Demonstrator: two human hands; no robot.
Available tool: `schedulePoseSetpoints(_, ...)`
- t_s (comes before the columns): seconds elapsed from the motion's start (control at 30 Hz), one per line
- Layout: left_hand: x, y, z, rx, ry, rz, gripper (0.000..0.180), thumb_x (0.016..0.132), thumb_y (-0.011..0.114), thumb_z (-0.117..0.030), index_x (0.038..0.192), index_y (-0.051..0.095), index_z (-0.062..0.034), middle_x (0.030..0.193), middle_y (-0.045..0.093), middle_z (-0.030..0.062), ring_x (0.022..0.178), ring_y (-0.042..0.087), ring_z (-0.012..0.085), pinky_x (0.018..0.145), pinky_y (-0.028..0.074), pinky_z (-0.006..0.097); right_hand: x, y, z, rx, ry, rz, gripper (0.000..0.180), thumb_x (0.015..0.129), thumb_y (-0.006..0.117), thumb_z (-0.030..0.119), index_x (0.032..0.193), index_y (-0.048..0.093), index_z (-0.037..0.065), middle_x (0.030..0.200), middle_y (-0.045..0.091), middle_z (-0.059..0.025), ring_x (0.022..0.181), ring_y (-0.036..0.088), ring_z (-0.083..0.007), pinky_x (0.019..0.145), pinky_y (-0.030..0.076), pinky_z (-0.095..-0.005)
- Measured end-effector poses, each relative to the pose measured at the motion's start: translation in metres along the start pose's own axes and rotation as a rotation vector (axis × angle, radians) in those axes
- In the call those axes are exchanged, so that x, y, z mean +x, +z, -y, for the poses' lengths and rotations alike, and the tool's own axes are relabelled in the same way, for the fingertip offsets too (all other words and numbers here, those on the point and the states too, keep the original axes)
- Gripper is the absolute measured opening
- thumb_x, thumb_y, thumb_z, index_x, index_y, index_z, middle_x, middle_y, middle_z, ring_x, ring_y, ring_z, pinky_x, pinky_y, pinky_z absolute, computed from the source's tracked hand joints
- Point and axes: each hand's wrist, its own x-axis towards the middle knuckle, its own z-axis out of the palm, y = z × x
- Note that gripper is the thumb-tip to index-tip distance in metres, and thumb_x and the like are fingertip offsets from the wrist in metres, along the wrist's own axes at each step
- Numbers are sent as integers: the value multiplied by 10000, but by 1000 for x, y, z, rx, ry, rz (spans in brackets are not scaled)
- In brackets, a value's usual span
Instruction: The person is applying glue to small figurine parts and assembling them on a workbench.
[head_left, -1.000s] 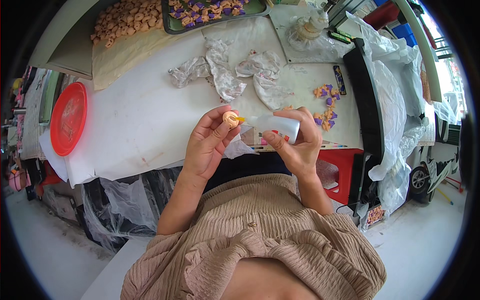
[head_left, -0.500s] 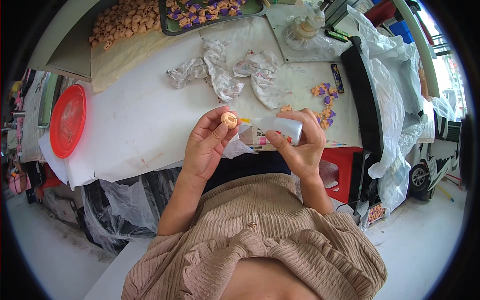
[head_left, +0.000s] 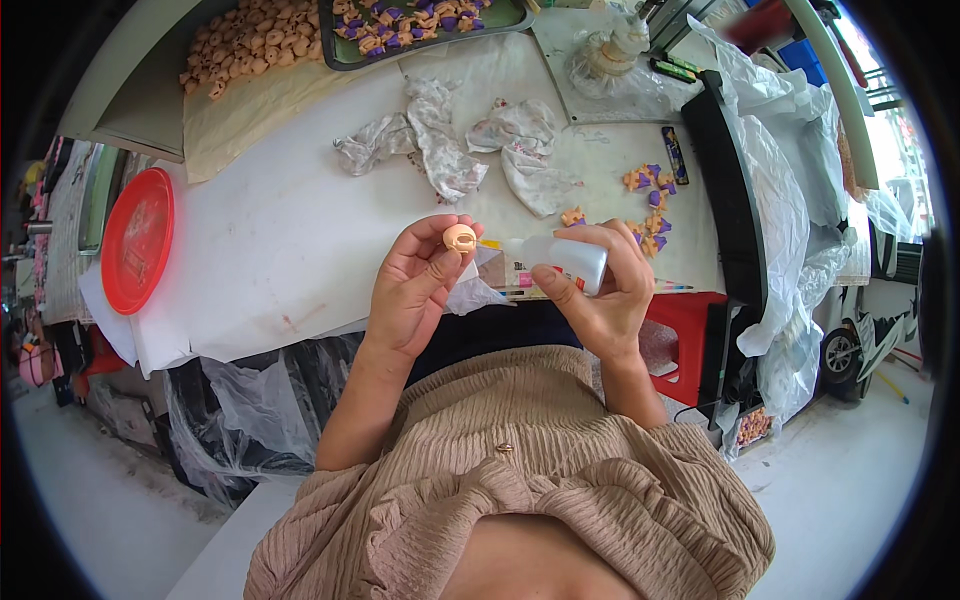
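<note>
My left hand [head_left: 413,283] pinches a small peach-coloured doll head [head_left: 459,238] between thumb and fingers, its hollow opening turned up toward me. In my right hand [head_left: 617,290] a translucent white squeeze bottle [head_left: 565,262] with red print lies tilted on its side. Its thin yellow nozzle [head_left: 490,243] points left and ends close beside the doll head; whether it touches I cannot tell. Both hands are held above the table's front edge. Several small peach and purple figure bodies [head_left: 655,199] lie on the table, right of the bottle.
Crumpled stained cloths [head_left: 436,140] lie mid-table. Behind stand a heap of peach heads [head_left: 255,50] and a dark tray [head_left: 350,60] of figure bodies. A red round plate [head_left: 137,242] is at left; a black-edged bin [head_left: 735,200] lined with plastic film is at right.
The doll head has turned a little in my left fingers, showing its opening from a different angle. The bottle has shifted slightly to the right.
</note>
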Motion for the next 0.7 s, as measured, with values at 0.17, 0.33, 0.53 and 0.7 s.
schedulePoseSetpoints(0.17, 0, 0, 0, 17, -1, 8, 348, 894, 591, 4, 1231, 514, -39, 1264, 554, 104, 1233, 512, 231, 1059, 415, 322, -1, 3, 0, 27, 13, 6, 357, 673, 843, 194, 914, 665, 2, 776, 609, -59, 691, 549, -152, 595, 412, -260)
schedulePoseSetpoints(0.33, 0, 0, -1, 17, -11, 6, 351, 893, 595, -1, 1233, 513, -37, 1265, 554, 103, 1231, 513, 230, 1055, 417, 320, -1, 4, -3, 25, 20, 32, 350, 672, 844, 185, 913, 667, 2, 783, 613, -61, 694, 556, -147, 598, 419, -255)
schedulePoseSetpoints(0.53, -1, 1, -1, 23, -20, -1, 347, 893, 596, -2, 1230, 518, -36, 1261, 558, 102, 1226, 517, 230, 1040, 429, 315, 0, 6, -3, 50, 21, 40, 348, 671, 845, 184, 913, 671, 5, 780, 603, -55, 688, 556, -141, 592, 417, -250)
schedulePoseSetpoints(0.7, 0, 2, -1, 26, -20, 3, 344, 894, 595, 1, 1228, 520, -37, 1255, 563, 100, 1222, 520, 230, 1034, 433, 312, -1, 3, -4, 37, 0, 44, 348, 668, 845, 188, 910, 672, 6, 766, 599, -53, 684, 556, -141, 587, 413, -250)
